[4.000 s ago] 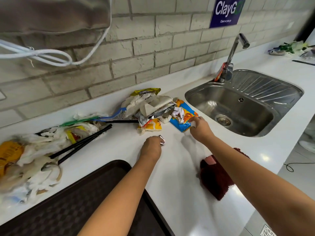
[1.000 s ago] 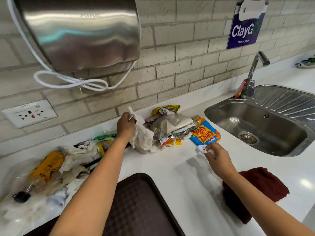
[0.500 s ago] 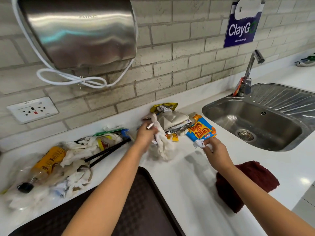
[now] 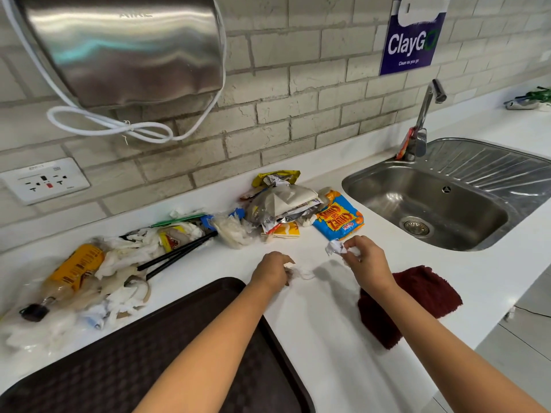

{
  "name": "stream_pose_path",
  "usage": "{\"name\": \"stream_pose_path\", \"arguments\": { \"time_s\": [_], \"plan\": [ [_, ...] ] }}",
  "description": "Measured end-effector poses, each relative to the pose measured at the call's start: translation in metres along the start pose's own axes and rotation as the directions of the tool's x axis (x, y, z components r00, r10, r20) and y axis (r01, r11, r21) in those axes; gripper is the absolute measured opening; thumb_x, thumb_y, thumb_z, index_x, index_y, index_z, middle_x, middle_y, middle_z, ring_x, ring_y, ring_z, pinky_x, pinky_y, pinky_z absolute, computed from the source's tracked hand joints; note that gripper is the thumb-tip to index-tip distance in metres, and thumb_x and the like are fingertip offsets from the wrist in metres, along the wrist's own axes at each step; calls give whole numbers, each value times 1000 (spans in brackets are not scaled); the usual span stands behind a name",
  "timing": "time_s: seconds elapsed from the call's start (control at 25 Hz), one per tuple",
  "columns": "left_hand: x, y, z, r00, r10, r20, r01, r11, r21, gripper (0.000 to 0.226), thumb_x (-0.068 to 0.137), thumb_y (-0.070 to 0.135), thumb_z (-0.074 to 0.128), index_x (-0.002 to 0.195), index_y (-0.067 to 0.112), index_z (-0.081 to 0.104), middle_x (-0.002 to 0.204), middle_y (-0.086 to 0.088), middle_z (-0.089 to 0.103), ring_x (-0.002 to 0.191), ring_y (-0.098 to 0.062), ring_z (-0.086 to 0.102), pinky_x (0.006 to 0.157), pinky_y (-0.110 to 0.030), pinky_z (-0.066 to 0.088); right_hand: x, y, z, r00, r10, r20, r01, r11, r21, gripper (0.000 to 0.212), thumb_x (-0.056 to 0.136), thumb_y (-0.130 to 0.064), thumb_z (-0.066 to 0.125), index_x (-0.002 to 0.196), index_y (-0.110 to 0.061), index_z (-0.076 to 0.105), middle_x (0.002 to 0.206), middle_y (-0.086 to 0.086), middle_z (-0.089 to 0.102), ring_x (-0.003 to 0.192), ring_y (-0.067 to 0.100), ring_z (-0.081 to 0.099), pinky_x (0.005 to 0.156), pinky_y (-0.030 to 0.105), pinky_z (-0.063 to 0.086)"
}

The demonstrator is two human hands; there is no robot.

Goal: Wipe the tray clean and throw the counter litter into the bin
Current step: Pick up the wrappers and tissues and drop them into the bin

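Observation:
A dark brown tray (image 4: 125, 362) lies at the counter's front edge, under my left forearm. My left hand (image 4: 272, 271) rests just past the tray's far corner, fingers curled on a small white tissue scrap (image 4: 301, 274) on the counter. My right hand (image 4: 362, 257) is shut on crumpled white paper (image 4: 335, 248), just in front of a blue and orange snack packet (image 4: 338, 223). A heap of wrappers (image 4: 280, 204) sits behind it. More tissue, black straws (image 4: 176, 254) and a yellow-labelled bottle (image 4: 70, 271) lie at the left.
A dark red cloth (image 4: 417, 299) lies on the counter by my right forearm. A steel sink (image 4: 447, 201) with a tap (image 4: 423, 120) is at the right. On the brick wall hang a hand dryer (image 4: 125, 46) and a socket (image 4: 44, 180).
My left hand let go of the large tissue wad, which now lies by the wrapper heap, and came down to a small scrap near the tray. My right hand still holds the crumpled paper.

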State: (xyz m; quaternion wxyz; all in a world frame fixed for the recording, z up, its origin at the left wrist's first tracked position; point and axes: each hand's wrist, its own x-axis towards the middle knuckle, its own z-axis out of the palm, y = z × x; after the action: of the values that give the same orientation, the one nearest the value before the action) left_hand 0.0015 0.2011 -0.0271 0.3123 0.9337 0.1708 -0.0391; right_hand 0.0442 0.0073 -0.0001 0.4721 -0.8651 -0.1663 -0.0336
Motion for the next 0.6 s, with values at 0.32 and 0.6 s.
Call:
{"name": "stream_pose_path", "arguments": {
  "time_s": [0.32,0.6],
  "plan": [
    [-50,75,-5,982,-184,-44,79,612,-787,14,92,13,52,105,18,55,106,-5,64,86,-21,61,79,-34,48,-39,-3,-51,998,-16,-53,25,984,178,32,85,-5,62,72,-32,51,84,9,55,75,26,62,61,35,55],
    [-127,160,35,985,-152,78,111,224,-968,16,96,9,42,93,13,57,84,-10,60,69,-22,58,63,-31,54,-90,26,-130,998,-40,-44,49,975,215,30,83,-2,63,71,-28,54,85,8,62,75,21,59,66,18,48]
  ]
}}
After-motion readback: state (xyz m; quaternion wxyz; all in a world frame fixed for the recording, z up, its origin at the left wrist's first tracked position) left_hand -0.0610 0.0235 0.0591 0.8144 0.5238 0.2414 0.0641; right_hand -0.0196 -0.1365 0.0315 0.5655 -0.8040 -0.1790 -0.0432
